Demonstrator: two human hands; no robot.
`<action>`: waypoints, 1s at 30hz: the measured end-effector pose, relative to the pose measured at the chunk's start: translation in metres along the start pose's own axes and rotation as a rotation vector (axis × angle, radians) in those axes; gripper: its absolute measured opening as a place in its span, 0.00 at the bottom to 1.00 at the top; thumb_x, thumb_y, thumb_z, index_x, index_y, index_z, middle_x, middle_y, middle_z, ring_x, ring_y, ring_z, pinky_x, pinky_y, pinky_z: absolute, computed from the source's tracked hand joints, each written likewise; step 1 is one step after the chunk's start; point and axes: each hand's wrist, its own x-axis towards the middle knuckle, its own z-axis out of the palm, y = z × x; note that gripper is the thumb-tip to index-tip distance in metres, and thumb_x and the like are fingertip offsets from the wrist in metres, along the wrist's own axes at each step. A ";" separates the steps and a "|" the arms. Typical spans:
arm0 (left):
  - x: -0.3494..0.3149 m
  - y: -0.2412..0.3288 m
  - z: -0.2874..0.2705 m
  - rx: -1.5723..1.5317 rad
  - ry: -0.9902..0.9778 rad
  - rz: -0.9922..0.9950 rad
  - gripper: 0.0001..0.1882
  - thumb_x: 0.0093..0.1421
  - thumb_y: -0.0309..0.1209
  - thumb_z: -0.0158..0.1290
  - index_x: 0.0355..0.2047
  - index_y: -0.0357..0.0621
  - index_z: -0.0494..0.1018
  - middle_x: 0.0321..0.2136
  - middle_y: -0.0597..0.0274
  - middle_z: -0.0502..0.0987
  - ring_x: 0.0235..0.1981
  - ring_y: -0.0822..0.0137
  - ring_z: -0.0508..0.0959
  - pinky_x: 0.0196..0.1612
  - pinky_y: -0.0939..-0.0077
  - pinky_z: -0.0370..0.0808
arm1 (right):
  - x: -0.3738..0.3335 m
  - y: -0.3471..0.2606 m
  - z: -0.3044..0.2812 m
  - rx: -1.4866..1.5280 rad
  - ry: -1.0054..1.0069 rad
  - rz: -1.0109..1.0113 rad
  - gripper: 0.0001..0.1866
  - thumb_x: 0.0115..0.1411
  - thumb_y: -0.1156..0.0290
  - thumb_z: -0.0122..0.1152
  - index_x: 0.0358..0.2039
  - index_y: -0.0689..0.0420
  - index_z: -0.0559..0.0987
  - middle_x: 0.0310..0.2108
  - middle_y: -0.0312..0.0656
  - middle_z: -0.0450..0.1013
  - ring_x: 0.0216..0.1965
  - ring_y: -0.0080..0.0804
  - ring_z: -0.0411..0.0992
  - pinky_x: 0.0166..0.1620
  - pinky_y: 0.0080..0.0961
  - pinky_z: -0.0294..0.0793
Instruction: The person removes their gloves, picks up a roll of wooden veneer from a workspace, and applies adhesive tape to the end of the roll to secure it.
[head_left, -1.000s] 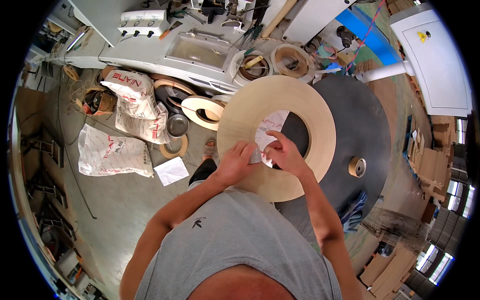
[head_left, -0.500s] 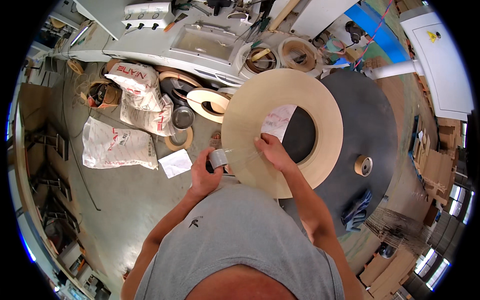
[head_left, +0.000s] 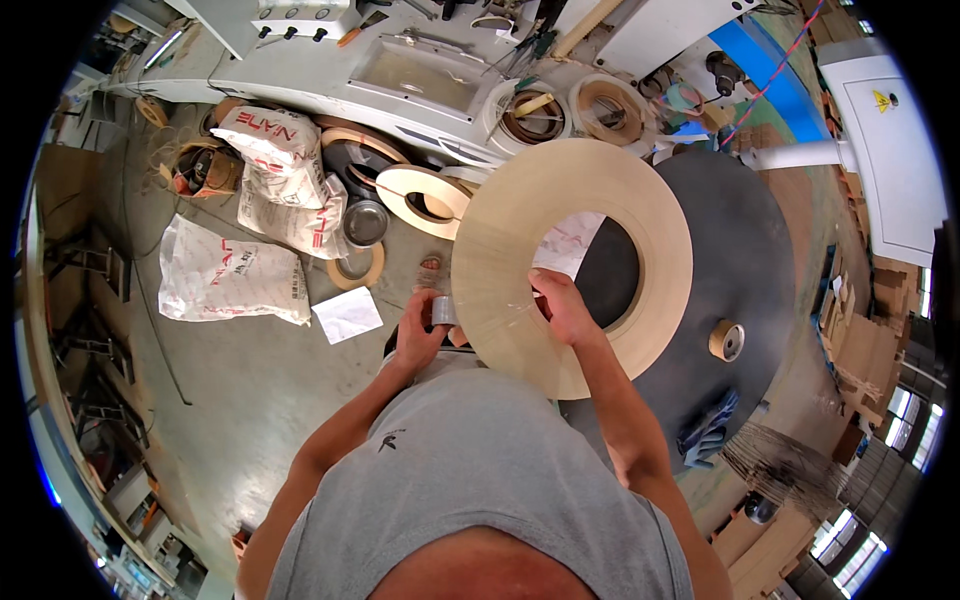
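A large cream ring-shaped roll of edge banding (head_left: 500,215) lies at the left part of a dark round tabletop (head_left: 745,225), its left side jutting past the edge. My right hand (head_left: 568,308) is at the roll's inner rim, fingers curled over it into the hole. Beside the roll's left edge, my left hand (head_left: 420,330) is wrapped round a small roll of clear tape (head_left: 442,311). Faint shiny streaks of clear tape show on the banding's face between my hands. Right of the big roll stands a small tan tape roll (head_left: 726,340).
Blue gloves (head_left: 708,430) lie at the tabletop's near right. White printed sacks (head_left: 235,272), a paper sheet (head_left: 348,315) and more banding rolls (head_left: 415,198) are on the floor at left. A white machine bench (head_left: 420,75) runs along the back; a white cabinet (head_left: 890,150) stands right.
My right hand has shifted slightly right along the banding, its fingers now further over the inner rim. My left hand, still with the tape roll, has turned a little. The view has shifted slightly.
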 end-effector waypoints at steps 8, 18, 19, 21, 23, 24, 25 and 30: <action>0.027 -0.002 0.031 0.223 -0.056 0.155 0.24 0.57 0.27 0.61 0.54 0.46 0.68 0.40 0.54 0.81 0.38 0.58 0.83 0.40 0.67 0.80 | 0.024 0.005 -0.019 -0.150 0.089 0.194 0.15 0.70 0.62 0.50 0.45 0.59 0.79 0.34 0.35 0.76 0.28 0.23 0.73 0.31 0.22 0.75; 0.049 -0.044 0.070 0.463 -0.428 0.175 0.27 0.66 0.43 0.51 0.63 0.49 0.66 0.59 0.60 0.73 0.57 0.63 0.74 0.53 0.65 0.74 | 0.030 -0.014 -0.005 -0.143 0.018 0.398 0.12 0.70 0.62 0.52 0.42 0.57 0.77 0.31 0.33 0.72 0.28 0.22 0.70 0.29 0.25 0.75; 0.049 -0.051 0.072 0.222 -0.430 0.107 0.27 0.68 0.43 0.50 0.63 0.48 0.66 0.60 0.60 0.72 0.58 0.64 0.73 0.55 0.65 0.74 | 0.031 -0.015 -0.004 -0.142 0.018 0.399 0.12 0.70 0.62 0.52 0.42 0.57 0.77 0.31 0.33 0.72 0.28 0.22 0.70 0.29 0.25 0.75; 0.049 -0.055 0.080 -0.450 -0.494 -0.018 0.27 0.70 0.43 0.47 0.65 0.46 0.63 0.62 0.59 0.70 0.62 0.64 0.70 0.60 0.64 0.71 | 0.024 -0.022 0.001 -0.118 0.006 0.400 0.15 0.70 0.62 0.51 0.48 0.59 0.76 0.39 0.38 0.74 0.38 0.27 0.74 0.38 0.30 0.80; 0.045 -0.052 0.089 -0.881 -0.551 -0.083 0.27 0.71 0.42 0.45 0.66 0.44 0.61 0.64 0.58 0.68 0.64 0.65 0.68 0.63 0.64 0.69 | 0.026 -0.021 -0.002 -0.136 -0.010 0.422 0.16 0.71 0.62 0.50 0.50 0.60 0.74 0.43 0.40 0.73 0.42 0.29 0.73 0.42 0.33 0.81; 0.041 -0.047 0.094 -1.025 -0.508 -0.218 0.26 0.72 0.41 0.44 0.65 0.41 0.62 0.61 0.56 0.71 0.60 0.62 0.72 0.60 0.63 0.73 | 0.028 -0.021 -0.005 -0.157 -0.032 0.441 0.17 0.71 0.62 0.49 0.53 0.60 0.73 0.46 0.42 0.73 0.46 0.32 0.73 0.45 0.36 0.81; 0.039 -0.042 0.097 -1.165 -0.459 -0.355 0.25 0.73 0.41 0.42 0.64 0.38 0.63 0.57 0.53 0.73 0.56 0.59 0.75 0.56 0.61 0.77 | 0.029 -0.020 -0.006 -0.155 -0.027 0.441 0.17 0.71 0.62 0.49 0.53 0.60 0.73 0.46 0.42 0.73 0.46 0.32 0.73 0.45 0.36 0.81; 0.040 -0.042 0.101 -0.933 -0.558 -0.290 0.26 0.72 0.42 0.45 0.65 0.40 0.63 0.58 0.55 0.73 0.56 0.61 0.74 0.57 0.63 0.76 | 0.035 -0.010 -0.012 -0.032 0.102 0.471 0.16 0.70 0.66 0.51 0.50 0.64 0.75 0.44 0.47 0.73 0.41 0.37 0.74 0.43 0.39 0.81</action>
